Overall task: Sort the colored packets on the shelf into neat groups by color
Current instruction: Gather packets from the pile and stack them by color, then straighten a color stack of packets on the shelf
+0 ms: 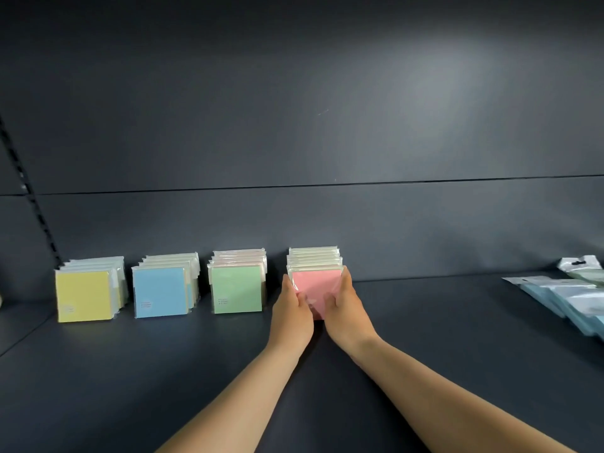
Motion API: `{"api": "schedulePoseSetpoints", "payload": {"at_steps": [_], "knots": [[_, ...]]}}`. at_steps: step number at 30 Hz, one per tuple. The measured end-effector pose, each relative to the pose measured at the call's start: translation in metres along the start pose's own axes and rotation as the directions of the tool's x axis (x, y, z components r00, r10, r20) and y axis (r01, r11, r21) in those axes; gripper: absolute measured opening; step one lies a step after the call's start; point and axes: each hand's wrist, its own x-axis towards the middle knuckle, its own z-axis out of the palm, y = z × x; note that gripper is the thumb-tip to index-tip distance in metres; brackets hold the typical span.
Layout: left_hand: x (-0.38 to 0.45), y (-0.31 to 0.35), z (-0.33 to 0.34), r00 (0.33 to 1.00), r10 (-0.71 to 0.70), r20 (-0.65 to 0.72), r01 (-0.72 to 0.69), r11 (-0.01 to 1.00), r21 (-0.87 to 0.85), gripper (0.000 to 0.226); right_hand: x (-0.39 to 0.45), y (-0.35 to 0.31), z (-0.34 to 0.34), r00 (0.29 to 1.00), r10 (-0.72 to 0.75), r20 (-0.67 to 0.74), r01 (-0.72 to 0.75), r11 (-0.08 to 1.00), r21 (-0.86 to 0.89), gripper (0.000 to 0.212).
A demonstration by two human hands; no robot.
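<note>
Holding the pink packets [316, 282] straight ahead of me, my left hand [292, 310] and right hand [344, 307] squeezed their two sides, equally near, rightmost in the row on the shelf [425, 338].

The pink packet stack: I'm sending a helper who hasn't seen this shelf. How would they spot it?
Along the dark shelf's back wall stand four upright stacks in a row. The pink packet stack is the rightmost, beside the green stack. It alone has a pink front, gripped by the left hand and right hand.
</note>
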Motion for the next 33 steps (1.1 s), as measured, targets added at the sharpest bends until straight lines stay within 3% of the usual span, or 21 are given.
{"api": "schedulePoseSetpoints", "payload": {"at_steps": [7, 11, 13, 15, 17, 20, 25, 29, 33], "knots": [[-0.001, 0.0, -0.008, 1.0, 0.008, 0.02, -0.01, 0.994, 0.109, 0.036, 0.0, 0.004, -0.001, 1.0, -0.011, -0.03, 0.012, 0.999, 0.042, 0.052], [-0.002, 0.003, -0.018, 0.999, -0.004, 0.048, -0.006, 0.979, 0.206, 0.035, 0.0, 0.004, -0.007, 0.999, 0.037, -0.019, -0.036, 0.999, 0.04, 0.038], [-0.004, 0.008, -0.026, 0.996, -0.046, 0.079, 0.023, 0.962, 0.273, 0.035, -0.006, -0.002, -0.021, 0.999, 0.034, -0.001, -0.034, 0.998, -0.044, 0.038], [-0.01, 0.015, -0.036, 0.987, -0.103, 0.123, 0.045, 0.913, 0.406, 0.036, -0.016, -0.011, -0.047, 1.0, -0.017, 0.014, 0.02, 0.982, -0.19, 0.054], [-0.022, 0.031, -0.047, 0.978, -0.125, 0.167, 0.009, 0.826, 0.564, 0.028, -0.03, -0.022, -0.083, 0.991, -0.132, 0.032, 0.135, 0.926, -0.353, 0.059], [-0.051, 0.064, -0.058, 0.965, -0.056, 0.258, -0.149, 0.693, 0.706, 0.034, -0.054, -0.035, -0.138, 0.961, -0.262, 0.086, 0.261, 0.767, -0.586, 0.057], [-0.114, 0.115, -0.056, 0.935, -0.04, 0.353, -0.296, 0.459, 0.838, 0.038, -0.117, -0.052, -0.21, 0.961, -0.213, 0.176, 0.265, 0.535, -0.802, 0.06], [-0.172, 0.139, -0.04, 0.918, -0.013, 0.396, -0.359, 0.397, 0.845, 0.047, -0.181, -0.053, -0.249, 0.974, -0.127, 0.188, 0.225, 0.426, -0.876, 0.066], [-0.221, 0.164, -0.016, 0.9, 0.017, 0.436, -0.406, 0.4, 0.822, 0.048, -0.236, -0.051, -0.287, 0.981, -0.073, 0.182, 0.196, 0.382, -0.903, 0.069]]}}
